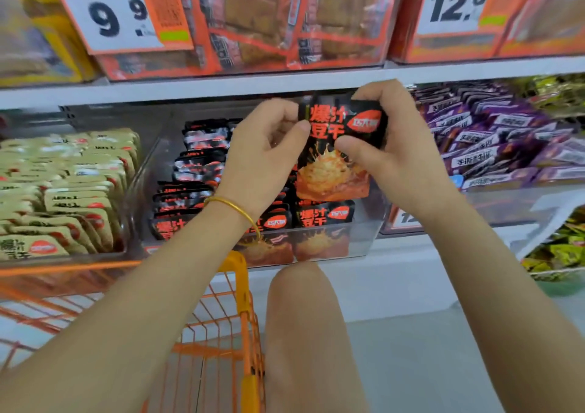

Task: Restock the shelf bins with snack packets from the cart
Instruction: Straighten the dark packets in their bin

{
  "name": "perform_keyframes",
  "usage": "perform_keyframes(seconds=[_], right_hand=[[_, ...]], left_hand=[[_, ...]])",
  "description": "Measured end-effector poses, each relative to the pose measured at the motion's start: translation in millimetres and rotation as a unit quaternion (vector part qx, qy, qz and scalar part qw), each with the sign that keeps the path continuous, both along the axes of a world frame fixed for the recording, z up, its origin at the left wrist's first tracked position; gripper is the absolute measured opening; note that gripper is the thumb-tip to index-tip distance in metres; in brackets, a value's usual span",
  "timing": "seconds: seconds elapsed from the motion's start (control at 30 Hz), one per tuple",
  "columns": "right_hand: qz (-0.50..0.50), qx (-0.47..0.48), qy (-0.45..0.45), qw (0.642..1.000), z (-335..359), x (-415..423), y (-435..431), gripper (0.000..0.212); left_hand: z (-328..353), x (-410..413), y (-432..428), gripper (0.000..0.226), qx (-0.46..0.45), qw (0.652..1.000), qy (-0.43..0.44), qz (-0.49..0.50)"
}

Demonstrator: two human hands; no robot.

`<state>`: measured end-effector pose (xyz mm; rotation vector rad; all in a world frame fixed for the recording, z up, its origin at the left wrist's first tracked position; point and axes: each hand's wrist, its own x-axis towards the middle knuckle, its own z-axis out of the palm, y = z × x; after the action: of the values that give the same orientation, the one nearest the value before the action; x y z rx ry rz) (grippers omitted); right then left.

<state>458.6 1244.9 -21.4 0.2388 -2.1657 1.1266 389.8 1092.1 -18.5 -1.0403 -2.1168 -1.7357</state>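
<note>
Firstly, middle bin: a clear plastic bin (147, 175) on the lower shelf (411, 254), holding black packets (196, 165) that stand in rows from the front wall toward the back.
Held packet: a black packet (332, 172) with red lettering and an orange food picture, upright and facing the camera, up in the air over the right half of the middle bin, above the front row.
Left hand: the left hand (266, 146) pinches the packet's upper left edge between thumb and forefinger; the other fingers are curled loosely. A gold bangle (234, 207) sits on the wrist.
Right hand: the right hand (395, 146) grips the upper right corner, fingers (376, 96) curled over the top edge and the thumb pressed on the front.
Left bin: a clear bin (79, 258) just beside the middle one, packed with tan packets (63, 197) in overlapping rows.
Right bin: a clear bin (506, 200) on the other side, filled with purple packets (493, 146).
Upper shelf: orange packs (285, 26) in clear wrap, with price tags reading 9.9 (117, 14) and 12.8 (456, 4).
Cart: an orange wire cart (240, 302) below the lower shelf's front edge, beside a bare knee (300, 317).
Hidden: the left arm covers most of the cart, so I cannot tell what lies in it. The hands block the back right part of the middle bin. Yellow-green packets (557, 254) at the far right are cut off by the frame, and the small print on the tags is too blurred to read.
</note>
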Motion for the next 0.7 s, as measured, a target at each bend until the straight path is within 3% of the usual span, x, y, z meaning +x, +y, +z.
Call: perform_keyframes(seconds=[0.13,0.27,0.37,0.53,0.7], right_hand=[[0.007,0.035,-0.068,0.997,-10.7,0.2,0.0,0.036],[-0.03,0.056,-0.058,0.996,-27.9,-1.5,-0.1,0.035],[-0.071,0.08,-0.049,0.993,-46.9,-2.4,1.7,0.03],[-0.133,0.166,-0.07,0.975,-73.7,-0.7,5.6,0.041],[-0.154,0.163,-0.07,0.972,-74.9,5.8,-1.8,0.029]], left_hand=[[-14.5,2.0,-7.6,0.015,-0.048,0.999,-0.011,-0.015],[-25.2,1.5,-9.9,0.035,-0.114,0.993,0.005,-0.025],[-32.9,1.4,-9.2,0.032,-0.172,0.984,0.043,-0.012],[-48.8,-0.4,-10.9,0.017,-0.261,0.961,0.092,0.02],[-53.8,-4.3,-11.2,0.009,-0.265,0.949,0.152,0.08]])
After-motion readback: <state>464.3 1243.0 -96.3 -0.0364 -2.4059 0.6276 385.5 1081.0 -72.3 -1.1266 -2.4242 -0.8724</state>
